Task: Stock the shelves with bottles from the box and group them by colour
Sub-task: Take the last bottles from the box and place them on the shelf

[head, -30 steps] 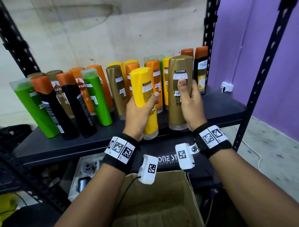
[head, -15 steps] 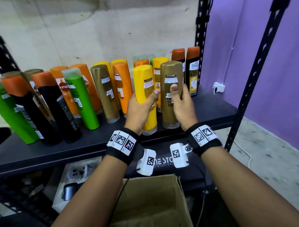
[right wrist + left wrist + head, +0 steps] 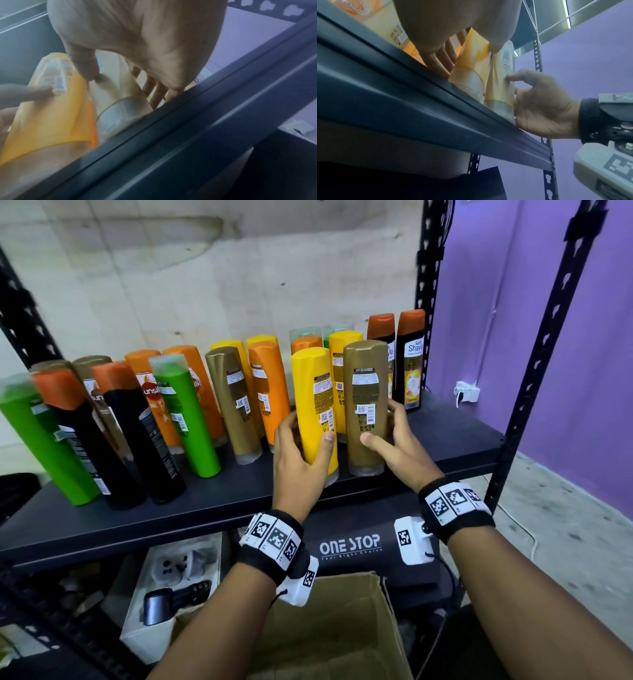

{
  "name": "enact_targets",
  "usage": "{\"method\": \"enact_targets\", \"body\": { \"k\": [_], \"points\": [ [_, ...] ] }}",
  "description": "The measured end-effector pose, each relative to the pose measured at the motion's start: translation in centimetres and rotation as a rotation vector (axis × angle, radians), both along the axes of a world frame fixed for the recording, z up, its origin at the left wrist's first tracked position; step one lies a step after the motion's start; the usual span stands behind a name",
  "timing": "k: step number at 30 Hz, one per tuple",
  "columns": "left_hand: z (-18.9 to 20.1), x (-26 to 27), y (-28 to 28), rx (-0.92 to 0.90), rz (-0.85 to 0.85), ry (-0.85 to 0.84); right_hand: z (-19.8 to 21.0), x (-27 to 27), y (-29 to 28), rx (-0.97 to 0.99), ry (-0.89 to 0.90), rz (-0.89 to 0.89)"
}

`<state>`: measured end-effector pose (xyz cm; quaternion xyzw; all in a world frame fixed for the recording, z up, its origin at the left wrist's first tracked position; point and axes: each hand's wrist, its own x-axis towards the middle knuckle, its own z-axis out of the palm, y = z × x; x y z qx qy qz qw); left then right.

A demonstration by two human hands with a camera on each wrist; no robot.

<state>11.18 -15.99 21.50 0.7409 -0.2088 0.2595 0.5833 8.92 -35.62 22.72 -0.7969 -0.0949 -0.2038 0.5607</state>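
Observation:
A yellow bottle (image 3: 313, 405) and a gold-brown bottle (image 3: 364, 405) stand cap-down, side by side, near the front edge of the black shelf (image 3: 205, 501). My left hand (image 3: 308, 428) grips the yellow bottle low down, thumb on its front label and fingers behind it. My right hand (image 3: 380, 422) holds the gold-brown bottle, thumb on the front and fingers along its right side. The left wrist view shows the yellow bottle (image 3: 474, 56) and gold-brown bottle (image 3: 501, 81) on the shelf lip. The cardboard box (image 3: 335, 628) is below my wrists.
Behind and to the left stand several mixed bottles: green (image 3: 191, 419), black with orange caps (image 3: 137, 433), orange (image 3: 270, 392), gold (image 3: 236, 405), yellow. Two black orange-capped bottles (image 3: 409, 361) stand at the far right by the rack upright (image 3: 428, 268). A black "ONE STOP" box (image 3: 349, 546) sits below.
Both bottles now rest a little deeper on the shelf, close together. My hands have slid down from their middles to their lower halves.

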Motion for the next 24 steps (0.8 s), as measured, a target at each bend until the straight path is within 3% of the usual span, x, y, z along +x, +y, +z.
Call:
{"method": "enact_targets", "body": {
  "k": [12,18,24],
  "points": [
    [-0.7,-0.3,1.0,0.186,0.041,-0.035,-0.6,0.1,-0.2,-0.042,0.009,-0.015],
    [-0.3,1.0,0.2,0.206,0.060,-0.033,-0.5,2.1,0.2,-0.163,-0.025,-0.164],
    [0.1,2.4,-1.0,0.224,0.059,-0.006,0.5,3.7,1.0,-0.009,0.104,-0.102]
  ]
}}
